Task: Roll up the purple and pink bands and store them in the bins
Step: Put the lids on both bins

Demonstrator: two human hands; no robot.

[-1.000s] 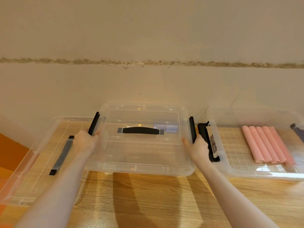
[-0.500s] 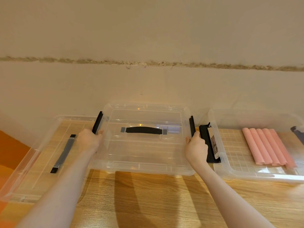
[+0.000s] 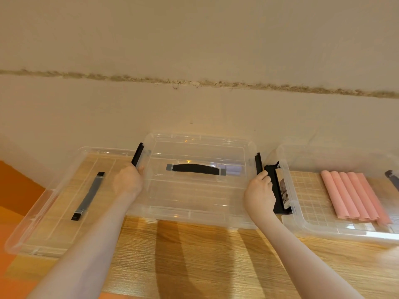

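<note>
The middle clear bin (image 3: 194,203) stands on the wooden table with its lid on, a black handle (image 3: 195,168) across the top. Purple rolled bands (image 3: 234,170) show faintly through the lid, right of the handle. My left hand (image 3: 128,182) curls its fingers around the lower end of the bin's black left latch (image 3: 137,157). My right hand (image 3: 259,190) has its fingers curled against the black right latch (image 3: 258,164). Both latches stand up from the bin's sides. Several pink rolled bands (image 3: 354,196) lie side by side in the open right bin (image 3: 302,223).
A loose clear lid (image 3: 43,212) with a grey handle (image 3: 89,195) lies flat at the left, reaching the table's left edge. The right bin's black latch (image 3: 275,190) hangs just right of my right hand. A beige wall rises close behind the bins.
Both hands have slid up from the middle bin's sides to its two black latches. The bins and the pink rolls stay where they were.
</note>
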